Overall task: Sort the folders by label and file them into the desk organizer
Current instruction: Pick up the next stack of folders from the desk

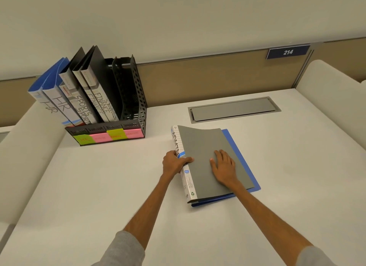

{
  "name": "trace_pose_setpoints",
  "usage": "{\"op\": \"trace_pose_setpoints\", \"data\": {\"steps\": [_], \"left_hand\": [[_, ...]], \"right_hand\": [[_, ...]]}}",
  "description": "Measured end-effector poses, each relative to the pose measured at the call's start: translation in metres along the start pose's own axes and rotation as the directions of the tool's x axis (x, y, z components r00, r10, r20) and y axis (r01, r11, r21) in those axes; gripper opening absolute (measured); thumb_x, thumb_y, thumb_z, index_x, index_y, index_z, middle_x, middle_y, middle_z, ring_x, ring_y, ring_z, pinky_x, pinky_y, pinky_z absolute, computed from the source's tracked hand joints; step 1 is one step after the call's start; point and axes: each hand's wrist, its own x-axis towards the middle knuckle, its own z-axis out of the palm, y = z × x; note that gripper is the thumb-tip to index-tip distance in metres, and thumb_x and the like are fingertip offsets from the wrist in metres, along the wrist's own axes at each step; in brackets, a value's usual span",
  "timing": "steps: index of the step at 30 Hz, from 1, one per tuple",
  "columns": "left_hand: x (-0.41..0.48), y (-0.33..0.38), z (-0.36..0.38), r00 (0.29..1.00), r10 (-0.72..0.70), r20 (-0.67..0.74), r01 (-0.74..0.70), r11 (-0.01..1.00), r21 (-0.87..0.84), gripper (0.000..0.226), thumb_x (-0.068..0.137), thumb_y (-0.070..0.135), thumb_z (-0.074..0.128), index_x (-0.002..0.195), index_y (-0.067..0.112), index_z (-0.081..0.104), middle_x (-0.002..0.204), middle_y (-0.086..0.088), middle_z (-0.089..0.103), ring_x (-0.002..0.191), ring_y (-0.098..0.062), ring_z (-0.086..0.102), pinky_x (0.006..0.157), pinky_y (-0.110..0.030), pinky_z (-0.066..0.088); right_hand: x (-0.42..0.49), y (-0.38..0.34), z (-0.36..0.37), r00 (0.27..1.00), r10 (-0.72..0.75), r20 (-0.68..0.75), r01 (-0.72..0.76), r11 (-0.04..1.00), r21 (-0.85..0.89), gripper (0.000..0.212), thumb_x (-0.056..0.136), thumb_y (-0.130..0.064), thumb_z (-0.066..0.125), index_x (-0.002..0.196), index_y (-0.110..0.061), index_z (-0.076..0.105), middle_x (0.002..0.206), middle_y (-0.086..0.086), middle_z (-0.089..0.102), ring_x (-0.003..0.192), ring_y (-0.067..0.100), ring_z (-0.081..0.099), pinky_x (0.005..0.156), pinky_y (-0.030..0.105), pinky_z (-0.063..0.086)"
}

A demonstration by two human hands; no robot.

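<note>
A grey folder with a white spine marked ADMIN lies on top of a blue folder in the middle of the desk. My left hand grips the grey folder's spine, thumb over the cover. My right hand rests flat on the grey cover. At the back left stands a black mesh desk organizer with green and pink sticky labels on its front. It holds two blue HR folders, two SPORTS folders and two FINANCE folders. Its rightmost slot holds no folder.
A grey cable hatch is set into the desk behind the folders. A tan partition with a blue sign reading 214 runs along the back. Rounded cream dividers flank the desk on both sides.
</note>
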Motion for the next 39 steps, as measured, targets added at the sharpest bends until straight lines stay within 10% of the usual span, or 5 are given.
{"op": "trace_pose_setpoints", "data": {"steps": [6,13,27,39], "left_hand": [[-0.003,0.013,-0.017,0.988,0.149,-0.031,-0.151,0.986,-0.066,0.053,0.069,0.031,0.086,0.109,0.017,0.054,0.106,0.003,0.066,0.082,-0.013,0.068,0.068,-0.02,0.055],[0.002,0.025,-0.044,0.982,0.188,-0.027,-0.188,0.943,-0.275,0.064,0.068,0.019,0.087,0.122,0.009,0.054,0.122,-0.005,0.065,0.099,-0.025,0.069,0.083,-0.039,0.06],[-0.006,0.066,-0.142,0.864,0.427,-0.268,-0.481,0.858,-0.182,0.06,0.062,0.033,0.084,0.111,0.032,0.05,0.103,0.02,0.062,0.086,0.001,0.064,0.058,-0.007,0.049],[-0.012,0.055,-0.21,0.673,0.566,-0.477,-0.628,0.777,0.036,0.056,0.071,0.03,0.079,0.118,0.025,0.049,0.114,0.011,0.068,0.09,-0.004,0.065,0.074,-0.016,0.056]], "right_hand": [[0.002,-0.017,-0.001,0.991,0.101,-0.084,-0.093,0.991,0.096,0.045,0.103,-0.041,0.033,0.145,-0.023,0.035,0.151,0.009,0.033,0.14,0.025,0.031,0.115,0.047,0.022],[0.015,-0.053,-0.015,0.977,0.139,-0.164,-0.106,0.974,0.2,0.047,0.102,-0.039,0.035,0.143,-0.015,0.035,0.149,0.01,0.036,0.134,0.029,0.037,0.108,0.055,0.028],[0.084,-0.234,-0.104,0.928,-0.095,-0.359,0.231,0.905,0.358,0.054,0.096,-0.055,0.04,0.139,-0.022,0.039,0.142,0.008,0.042,0.121,0.024,0.052,0.093,0.035,0.044],[0.082,-0.397,-0.19,0.94,-0.341,-0.004,0.289,0.789,0.543,0.045,0.089,-0.053,0.059,0.125,-0.027,0.061,0.134,-0.003,0.054,0.12,0.02,0.046,0.062,0.051,0.061]]}}
